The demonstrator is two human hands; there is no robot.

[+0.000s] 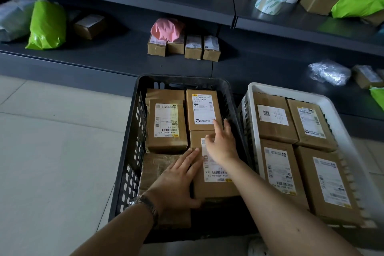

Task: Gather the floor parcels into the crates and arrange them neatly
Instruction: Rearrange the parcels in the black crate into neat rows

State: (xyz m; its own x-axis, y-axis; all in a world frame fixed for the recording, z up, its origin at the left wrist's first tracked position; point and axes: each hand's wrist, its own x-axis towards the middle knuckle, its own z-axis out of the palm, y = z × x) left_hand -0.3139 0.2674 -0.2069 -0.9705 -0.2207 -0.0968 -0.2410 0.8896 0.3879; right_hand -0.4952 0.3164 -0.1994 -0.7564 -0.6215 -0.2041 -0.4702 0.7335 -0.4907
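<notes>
Your left hand (178, 181), with a wristwatch (143, 201) on it, lies flat, its straight fingers pressed along the left edge of the near brown cardboard parcel (216, 190) with the white shipping label. Your right hand (221, 144) rests loosely spread on that parcel's far end, clasping nothing. The parcel lies in the black latticed plastic crate (128, 162) and appears to sit higher than the flat tape-wrapped brown parcel (158, 170) to its left. Push sideways too hard and it could tip crooked or jam against the crate wall. Slide it forward carelessly and you may knock the far-right labelled parcel (202, 110) askew. The white plastic crate (252, 91) alongside already holds four parcels.
</notes>
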